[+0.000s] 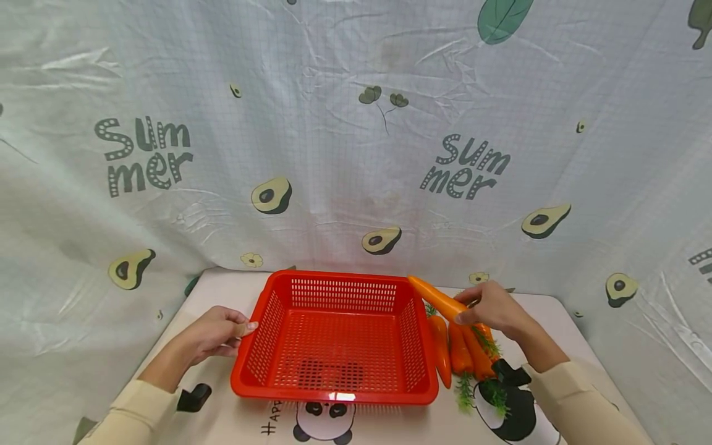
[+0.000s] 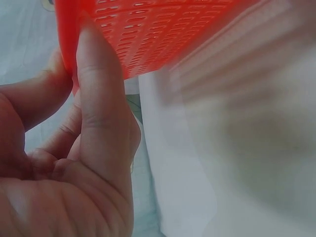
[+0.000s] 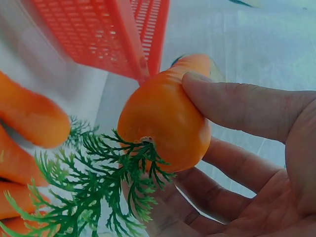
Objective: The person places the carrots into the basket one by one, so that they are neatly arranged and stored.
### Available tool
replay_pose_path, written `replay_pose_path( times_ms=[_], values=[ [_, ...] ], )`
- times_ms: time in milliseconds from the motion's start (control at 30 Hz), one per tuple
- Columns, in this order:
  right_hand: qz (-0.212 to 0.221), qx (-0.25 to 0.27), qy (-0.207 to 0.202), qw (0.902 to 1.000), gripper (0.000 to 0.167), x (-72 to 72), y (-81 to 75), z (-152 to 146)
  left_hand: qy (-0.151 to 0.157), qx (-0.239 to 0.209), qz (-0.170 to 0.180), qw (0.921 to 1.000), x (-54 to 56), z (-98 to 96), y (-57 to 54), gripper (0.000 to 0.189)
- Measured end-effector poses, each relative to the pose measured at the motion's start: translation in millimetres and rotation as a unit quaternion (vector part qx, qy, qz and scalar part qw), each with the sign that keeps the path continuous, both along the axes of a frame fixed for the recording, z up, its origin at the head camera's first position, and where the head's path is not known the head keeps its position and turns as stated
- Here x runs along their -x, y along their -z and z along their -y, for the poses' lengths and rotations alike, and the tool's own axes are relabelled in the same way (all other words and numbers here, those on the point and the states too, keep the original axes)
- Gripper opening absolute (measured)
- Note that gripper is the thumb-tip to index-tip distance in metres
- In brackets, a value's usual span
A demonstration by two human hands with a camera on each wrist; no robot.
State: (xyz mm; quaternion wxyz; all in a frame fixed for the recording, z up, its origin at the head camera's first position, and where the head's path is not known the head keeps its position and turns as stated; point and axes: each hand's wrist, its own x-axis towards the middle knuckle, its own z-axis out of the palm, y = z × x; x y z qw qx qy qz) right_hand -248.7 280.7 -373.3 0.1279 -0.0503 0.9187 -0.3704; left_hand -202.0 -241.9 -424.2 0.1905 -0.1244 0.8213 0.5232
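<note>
A red plastic basket (image 1: 334,395) with slotted walls stands on the table, and nothing lies inside it. My left hand (image 1: 218,334) pinches its left rim between thumb and fingers; the left wrist view shows the thumb and fingers on either side of the red rim (image 2: 66,44). In my right hand (image 1: 492,309) is an orange carrot (image 3: 165,118) with green feathery leaves (image 3: 98,182), held near its leafy end. The carrot's tip reaches the basket's back right corner. Below that hand, several more carrots (image 1: 460,349) lie beside the basket's right wall.
The light table (image 1: 217,426) bears panda prints. A white curtain (image 1: 334,136) printed with avocados and lettering hangs behind and along both sides. Carrot leaves (image 1: 465,392) stick out toward the table's front.
</note>
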Motion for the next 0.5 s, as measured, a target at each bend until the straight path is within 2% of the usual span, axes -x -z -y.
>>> replay_pose_path(
  times_ms=[367,500],
  values=[
    [-0.014,0.011,-0.039,0.9991,0.037,13.9,-1.4,19.2,-0.009,-0.011,0.007,0.9999,2.5,-0.8,2.5,0.027],
    [-0.007,0.011,-0.043,0.999,0.034,18.9,-1.3,28.5,-0.008,-0.016,0.005,0.9998,1.3,-0.6,2.4,0.027]
  ],
)
